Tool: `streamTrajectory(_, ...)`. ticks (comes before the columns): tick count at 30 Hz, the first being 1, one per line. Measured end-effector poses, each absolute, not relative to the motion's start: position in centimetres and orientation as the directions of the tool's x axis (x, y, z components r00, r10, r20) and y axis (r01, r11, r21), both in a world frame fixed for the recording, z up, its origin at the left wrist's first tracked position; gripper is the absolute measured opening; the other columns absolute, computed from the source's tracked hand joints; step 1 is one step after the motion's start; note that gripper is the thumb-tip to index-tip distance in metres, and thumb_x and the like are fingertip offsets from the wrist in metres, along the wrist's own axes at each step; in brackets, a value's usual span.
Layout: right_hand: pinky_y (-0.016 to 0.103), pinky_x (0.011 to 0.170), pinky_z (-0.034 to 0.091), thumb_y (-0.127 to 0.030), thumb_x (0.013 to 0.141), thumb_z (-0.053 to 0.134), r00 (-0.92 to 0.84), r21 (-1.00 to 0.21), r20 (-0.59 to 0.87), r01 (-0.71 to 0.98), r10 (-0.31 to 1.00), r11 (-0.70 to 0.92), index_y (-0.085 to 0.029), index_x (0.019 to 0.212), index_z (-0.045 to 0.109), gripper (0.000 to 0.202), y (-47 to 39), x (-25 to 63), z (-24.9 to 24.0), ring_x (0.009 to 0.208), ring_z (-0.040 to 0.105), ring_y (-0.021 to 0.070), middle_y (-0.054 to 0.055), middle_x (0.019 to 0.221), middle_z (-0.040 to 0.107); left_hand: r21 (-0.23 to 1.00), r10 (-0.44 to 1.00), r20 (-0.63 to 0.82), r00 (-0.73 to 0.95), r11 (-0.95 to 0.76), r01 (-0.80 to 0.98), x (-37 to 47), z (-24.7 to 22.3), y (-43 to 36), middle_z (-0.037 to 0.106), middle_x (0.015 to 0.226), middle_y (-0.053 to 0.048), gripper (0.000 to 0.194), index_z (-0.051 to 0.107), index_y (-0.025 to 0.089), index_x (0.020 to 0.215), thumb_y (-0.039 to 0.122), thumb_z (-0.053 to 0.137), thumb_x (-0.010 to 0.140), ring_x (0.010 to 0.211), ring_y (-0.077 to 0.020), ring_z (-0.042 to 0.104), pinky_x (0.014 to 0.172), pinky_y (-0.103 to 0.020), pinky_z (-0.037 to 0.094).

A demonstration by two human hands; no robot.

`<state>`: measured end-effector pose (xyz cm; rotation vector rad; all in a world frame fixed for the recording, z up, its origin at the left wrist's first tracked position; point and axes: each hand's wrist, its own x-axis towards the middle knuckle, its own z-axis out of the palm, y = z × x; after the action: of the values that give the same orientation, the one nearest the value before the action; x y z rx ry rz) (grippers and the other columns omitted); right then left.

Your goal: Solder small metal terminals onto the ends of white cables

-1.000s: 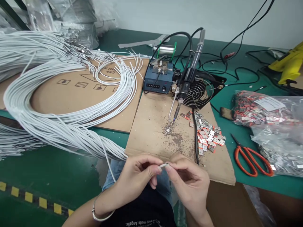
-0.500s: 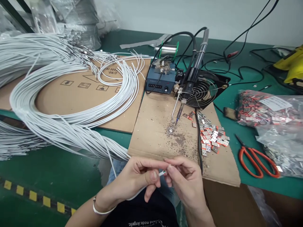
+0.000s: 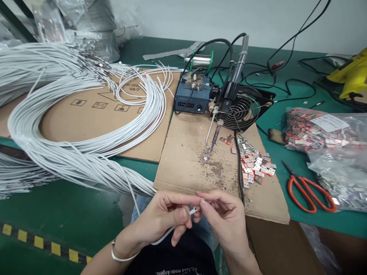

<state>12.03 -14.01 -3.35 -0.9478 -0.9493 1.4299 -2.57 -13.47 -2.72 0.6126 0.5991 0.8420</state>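
Observation:
My left hand (image 3: 164,215) is closed on a white cable (image 3: 193,211), thumb on top and the stripped end pointing right. Short coloured wires, one of them green, stick out of that end. The cable's tail hangs below my palm. My right hand (image 3: 226,217) is closed in a pinch close to the wire tips, and its thumb and forefinger meet my left forefinger. Whatever lies between the right fingertips is hidden. Both hands are over my lap at the front edge of the cardboard sheet (image 3: 180,156).
A large bundle of white cables (image 3: 86,152) lies left. Beyond my hands stand a soldering iron (image 3: 229,95), a blue control box (image 3: 191,100), a solder spool (image 3: 200,60) and a fan (image 3: 239,110). Right are loose metal connectors (image 3: 256,166), orange-handled scissors (image 3: 311,193) and bagged connectors (image 3: 318,128).
The cable end has drawn slightly left, away from my right fingertips, and more of its tail shows below my left hand. The whole view has shifted a little.

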Motion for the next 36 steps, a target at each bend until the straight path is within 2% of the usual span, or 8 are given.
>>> streamTrajectory(7, 0.019, 0.050, 0.057, -0.017, 0.076, 0.069, -0.099, -0.926, -0.029, -0.371, 0.995, -0.064, -0.024, 0.087, 0.074, 0.014, -13.80, 12.42, -3.68, 0.050, 0.066, 0.0122, 0.000, 0.062, 0.071, 0.699, 0.821, -0.241, 0.517, 0.517, -0.495, -2.56, -2.70, -13.08, 0.058, 0.057, 0.001, 0.022, 0.075, 0.022, 0.092, 0.033, 0.073, 0.073, 0.032, -0.0010, 0.044, 0.028, -0.009, 0.032)
streamTrajectory(15, 0.019, 0.050, 0.058, -0.009, 0.069, 0.073, -0.078, -0.943, -0.030, -0.329, 0.997, -0.054, -0.023, 0.082, 0.074, 0.019, -13.39, 12.57, -3.15, 0.051, 0.068, 0.0138, -0.001, 0.063, 0.072, 0.682, 0.804, -0.282, 0.523, 0.551, -0.480, -2.53, -3.11, -13.10, 0.057, 0.055, 0.001, 0.026, 0.075, 0.019, 0.093, 0.034, 0.074, 0.072, 0.030, -0.0003, 0.040, 0.027, -0.010, 0.029)
streamTrajectory(21, 0.021, 0.051, 0.058, -0.015, 0.075, 0.070, -0.111, -0.929, -0.049, -0.359, 0.993, -0.086, -0.023, 0.086, 0.073, 0.014, -13.52, 12.89, -3.64, 0.053, 0.067, 0.0137, 0.000, 0.065, 0.072, 0.676, 0.794, -0.284, 0.538, 0.563, -0.474, -2.31, -2.93, -12.91, 0.057, 0.056, 0.001, 0.025, 0.076, 0.019, 0.091, 0.034, 0.074, 0.071, 0.030, 0.0001, 0.040, 0.027, -0.009, 0.030)
streamTrajectory(26, 0.019, 0.052, 0.057, -0.013, 0.076, 0.069, -0.120, -0.922, -0.036, -0.379, 0.992, -0.080, -0.025, 0.086, 0.073, 0.016, -13.69, 12.98, -3.80, 0.054, 0.067, 0.0125, -0.001, 0.065, 0.071, 0.679, 0.791, -0.273, 0.547, 0.561, -0.473, -2.29, -2.81, -12.78, 0.057, 0.058, 0.001, 0.024, 0.076, 0.019, 0.091, 0.033, 0.073, 0.072, 0.031, 0.0006, 0.040, 0.028, -0.009, 0.028)
streamTrajectory(36, 0.020, 0.049, 0.057, -0.011, 0.072, 0.069, -0.052, -0.959, 0.006, -0.282, 0.999, -0.009, -0.022, 0.079, 0.073, 0.014, -13.25, 12.89, -3.35, 0.050, 0.067, 0.0140, 0.001, 0.064, 0.071, 0.784, 0.839, -0.235, 0.491, 0.462, -0.415, -2.18, -3.09, -12.95, 0.057, 0.061, 0.000, 0.021, 0.076, 0.022, 0.091, 0.033, 0.072, 0.074, 0.033, -0.0009, 0.047, 0.030, -0.010, 0.031)
